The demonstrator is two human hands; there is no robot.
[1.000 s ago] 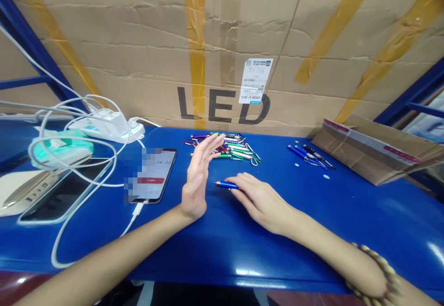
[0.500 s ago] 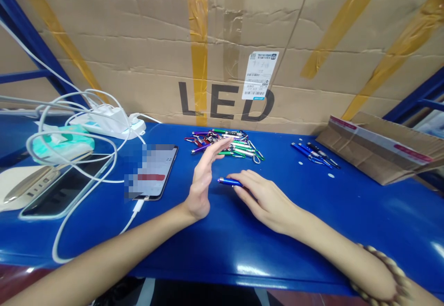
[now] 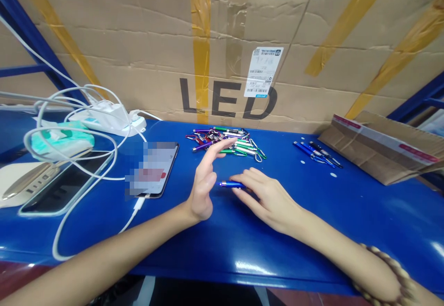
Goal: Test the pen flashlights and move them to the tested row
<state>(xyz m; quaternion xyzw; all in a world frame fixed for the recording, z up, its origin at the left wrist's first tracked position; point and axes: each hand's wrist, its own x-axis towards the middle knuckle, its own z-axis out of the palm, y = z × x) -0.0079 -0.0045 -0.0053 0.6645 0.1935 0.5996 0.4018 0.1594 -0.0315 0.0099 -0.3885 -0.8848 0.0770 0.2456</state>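
My left hand [image 3: 204, 181] stands on its edge on the blue table [image 3: 312, 223], fingers stretched out, palm facing right. A small blue pen-shaped flashlight [image 3: 231, 184] lies just right of that palm. My right hand [image 3: 268, 197] rests on the table with its fingers lying over the flashlight's right end. A pile of several coloured mini flashlights with clips [image 3: 229, 142] sits just beyond both hands.
A phone [image 3: 152, 169] on a white cable lies left of my left hand. Further left are a tablet [image 3: 65, 186], a white power strip [image 3: 107, 119] with looped cables and a green pack. Several blue pens [image 3: 317, 153] and a flat cardboard box [image 3: 381, 149] lie at the right. A large carton marked LED [image 3: 229, 56] stands behind.
My left hand has edged closer to the blue flashlight's tip, and its fingers have bent a little. The right hand stays on the flashlight. The view has shifted slightly.
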